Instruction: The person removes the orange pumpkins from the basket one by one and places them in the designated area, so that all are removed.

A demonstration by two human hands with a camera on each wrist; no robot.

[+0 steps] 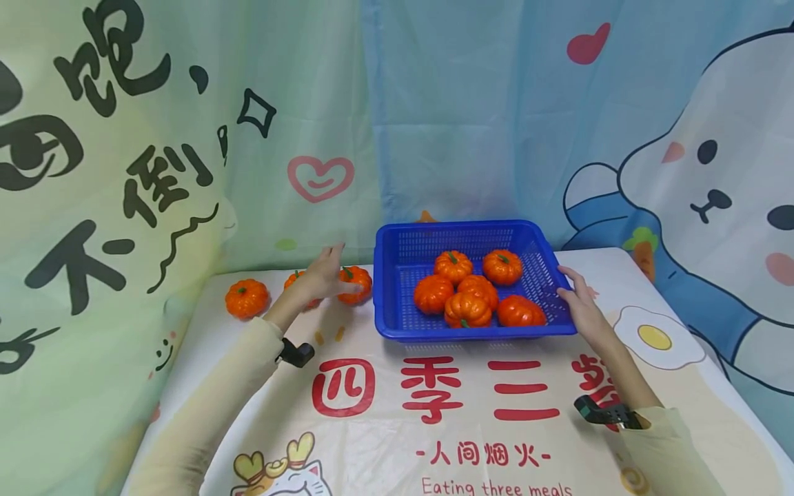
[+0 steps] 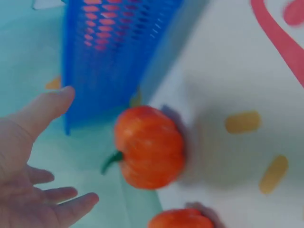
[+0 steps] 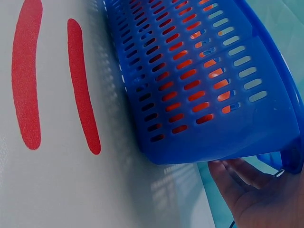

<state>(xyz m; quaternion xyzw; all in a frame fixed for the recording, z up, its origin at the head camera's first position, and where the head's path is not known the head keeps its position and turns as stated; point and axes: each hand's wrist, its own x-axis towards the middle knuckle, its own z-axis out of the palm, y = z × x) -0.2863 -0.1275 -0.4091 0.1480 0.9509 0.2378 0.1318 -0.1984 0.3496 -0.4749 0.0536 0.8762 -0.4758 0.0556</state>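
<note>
My left hand (image 1: 319, 275), fingers spread and holding nothing, hovers over the small orange pumpkins left of the blue plastic basket (image 1: 397, 336). Nearest to it are one pumpkin (image 1: 355, 279) beside the basket and another (image 1: 293, 278) that the hand partly hides. In the left wrist view, a gap separates the hand (image 2: 38, 166) from the green-stemmed pumpkin (image 2: 149, 147). My right hand (image 1: 583, 306) holds the basket's right rim. Its fingers show below the rim in the right wrist view, and part of the grip is hidden. Several pumpkins (image 1: 468, 310) lie inside the basket.
A third loose pumpkin (image 1: 247, 299) sits toward the table's left edge. The printed tablecloth (image 1: 496, 386) spreads in front of the basket, and a patterned curtain (image 1: 446, 124) hangs close behind the table.
</note>
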